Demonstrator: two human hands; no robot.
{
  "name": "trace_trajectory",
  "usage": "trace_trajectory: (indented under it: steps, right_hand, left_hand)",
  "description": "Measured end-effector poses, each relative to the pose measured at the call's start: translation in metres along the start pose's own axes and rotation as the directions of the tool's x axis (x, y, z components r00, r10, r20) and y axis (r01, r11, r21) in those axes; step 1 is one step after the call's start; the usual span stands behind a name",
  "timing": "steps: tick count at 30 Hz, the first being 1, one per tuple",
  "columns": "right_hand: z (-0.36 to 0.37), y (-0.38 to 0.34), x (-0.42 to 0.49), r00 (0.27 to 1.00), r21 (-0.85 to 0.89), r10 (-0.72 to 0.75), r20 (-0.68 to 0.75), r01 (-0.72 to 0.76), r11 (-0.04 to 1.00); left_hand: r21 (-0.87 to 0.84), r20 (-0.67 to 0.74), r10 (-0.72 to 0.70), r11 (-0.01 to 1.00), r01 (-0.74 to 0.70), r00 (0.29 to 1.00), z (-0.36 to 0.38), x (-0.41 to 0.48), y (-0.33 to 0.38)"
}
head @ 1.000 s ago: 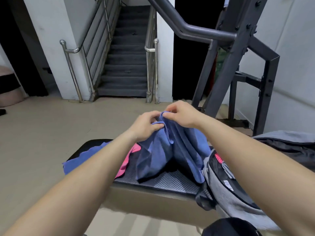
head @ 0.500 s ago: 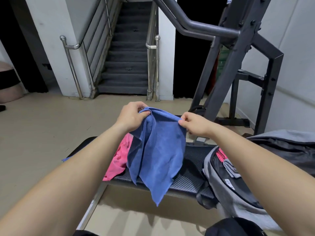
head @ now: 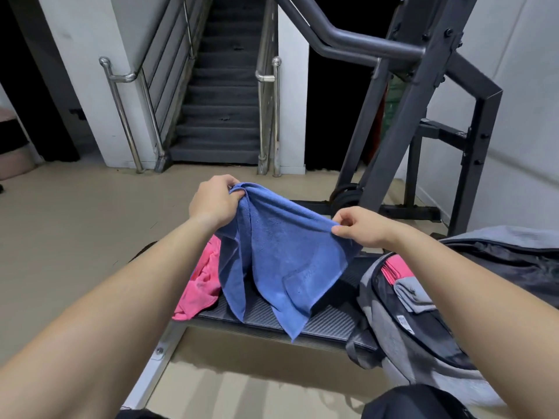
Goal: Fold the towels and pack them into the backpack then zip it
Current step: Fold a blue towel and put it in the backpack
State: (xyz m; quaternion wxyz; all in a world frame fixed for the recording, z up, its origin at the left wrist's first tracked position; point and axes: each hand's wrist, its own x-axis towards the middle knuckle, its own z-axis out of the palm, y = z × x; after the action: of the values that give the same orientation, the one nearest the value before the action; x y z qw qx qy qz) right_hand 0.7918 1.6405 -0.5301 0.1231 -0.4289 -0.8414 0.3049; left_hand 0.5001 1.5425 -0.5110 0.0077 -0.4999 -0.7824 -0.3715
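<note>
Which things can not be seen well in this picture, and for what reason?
- Pink towel, head view: partly behind the blue towel and the left forearm.
- Backpack interior: the right forearm crosses it; how full it is stays unclear.
- Bench top: the hanging blue towel covers the middle.

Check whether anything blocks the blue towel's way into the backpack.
Nothing visible does. The blue towel hangs between both hands above the bench; the backpack gapes open just right of it.

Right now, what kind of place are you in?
Probably a small gym near a stairwell: a padded black bench under the towels, a dark metal weight rack with plates at its foot, and stairs behind.
</note>
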Motion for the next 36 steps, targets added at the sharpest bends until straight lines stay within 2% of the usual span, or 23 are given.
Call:
trace_trajectory:
  steps: [3,6,8,9,12,16,18,21,23,25,27,30,33,36]
  right_hand:
    - [0.000,0.010,0.001,0.981,-0.046,0.118,-0.155,-0.126,0.991]
    - [0.007,0.020,0.003,0.937,-0.168,0.206,-0.283,-0.260,0.951]
    - [0.023,0.022,0.001,0.924,-0.177,0.257,-0.283,-0.314,0.933]
    - [0.034,0.021,0.000,0.927,-0.177,0.266,-0.265,-0.318,0.931]
    - [0.070,0.018,-0.001,0.943,-0.129,0.233,-0.237,-0.268,0.955]
    - [0.114,0.013,0.001,0.971,0.094,0.136,-0.196,-0.119,0.988]
    - [0.132,0.015,-0.002,0.976,0.179,0.106,-0.189,-0.072,0.981]
    - [0.147,0.023,-0.004,0.988,0.254,0.047,-0.146,-0.009,0.967]
    - [0.149,0.024,0.000,0.995,0.279,0.005,-0.099,0.023,0.960]
    - [0.148,0.024,0.005,0.994,0.312,-0.004,-0.110,0.038,0.949]
    - [0.147,0.025,0.009,0.991,0.318,0.017,-0.132,0.026,0.948]
    - [0.151,0.029,0.015,0.988,0.309,0.063,-0.143,-0.016,0.951]
    - [0.153,0.029,0.019,0.985,0.366,0.103,-0.140,-0.045,0.930]
    - [0.154,0.027,0.021,0.990,0.437,0.107,-0.093,-0.056,0.898]
  left_hand:
    - [0.069,0.068,-0.045,0.997,0.040,0.997,0.006,0.003,-0.005]
    - [0.312,0.342,-0.089,0.950,-0.024,0.936,0.021,-0.004,-0.019]
    - [0.408,0.408,-0.117,0.911,-0.066,0.905,0.034,-0.022,-0.025]
    - [0.404,0.411,-0.114,0.912,-0.069,0.904,0.041,-0.032,-0.028]
    - [0.304,0.435,-0.103,0.952,-0.038,0.895,0.060,-0.057,-0.029]
    - [0.149,0.466,-0.154,0.984,0.094,0.871,0.076,-0.078,-0.030]
    - [0.016,0.472,-0.172,0.982,0.187,0.865,0.082,-0.082,-0.033]
    - [-0.208,0.472,-0.204,0.920,0.333,0.858,0.090,-0.092,-0.038]
    - [-0.356,0.496,-0.226,0.828,0.434,0.838,0.095,-0.099,-0.040]
    - [-0.416,0.545,-0.220,0.767,0.489,0.809,0.099,-0.102,-0.040]
    - [-0.430,0.527,-0.171,0.791,0.435,0.833,0.100,-0.101,-0.042]
    - [-0.397,0.401,-0.027,0.896,0.200,0.916,0.101,-0.097,-0.043]
    - [-0.296,0.396,0.108,0.955,0.015,0.912,0.108,-0.095,-0.042]
    - [-0.200,0.464,0.176,0.976,-0.091,0.868,0.112,-0.097,-0.041]
